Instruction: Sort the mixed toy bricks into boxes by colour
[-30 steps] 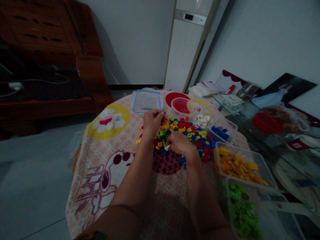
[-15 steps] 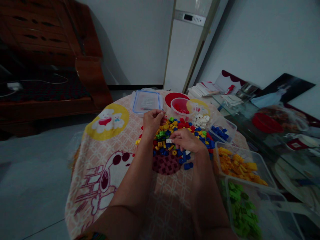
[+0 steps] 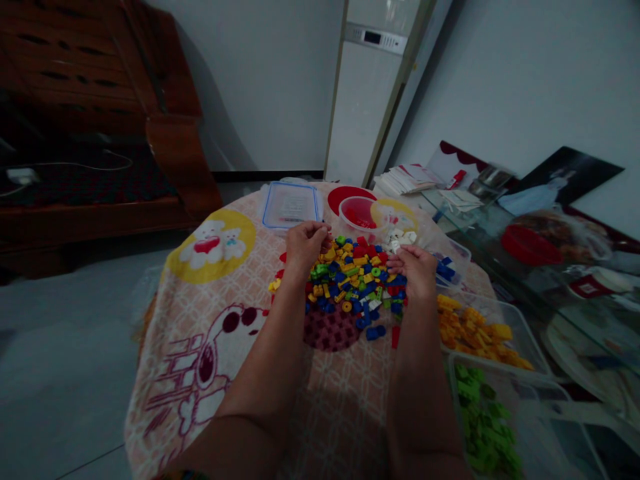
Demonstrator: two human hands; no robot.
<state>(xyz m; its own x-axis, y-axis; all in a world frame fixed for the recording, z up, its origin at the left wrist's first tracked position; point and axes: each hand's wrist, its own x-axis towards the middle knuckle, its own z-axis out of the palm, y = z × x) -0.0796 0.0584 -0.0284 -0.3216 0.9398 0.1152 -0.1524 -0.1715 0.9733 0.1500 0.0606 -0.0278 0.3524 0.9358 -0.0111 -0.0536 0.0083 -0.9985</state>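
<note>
A mixed pile of toy building bricks (image 3: 357, 270) in red, yellow, blue and green lies on the round table. Over its left edge is my left hand (image 3: 305, 248), thumb and fingers pinched together; what they hold, if anything, is too small to make out. My right hand (image 3: 416, 268) reaches over the pile's right side, fingertips closed on a white brick (image 3: 395, 247). Just beyond those fingertips sits a small heap of white bricks (image 3: 409, 236), so the held one partly blends with it.
Clear tubs at right hold blue bricks (image 3: 444, 269), yellow bricks (image 3: 480, 330) and green bricks (image 3: 487, 420). A round tub with red pieces (image 3: 361, 215) stands at the back, beside a blue-rimmed lid (image 3: 291, 203). A glass side table (image 3: 530, 280) adjoins on the right.
My right hand has carried the white brick from the middle of the pile rightward and away, to the white heap. My left hand has stayed almost in place.
</note>
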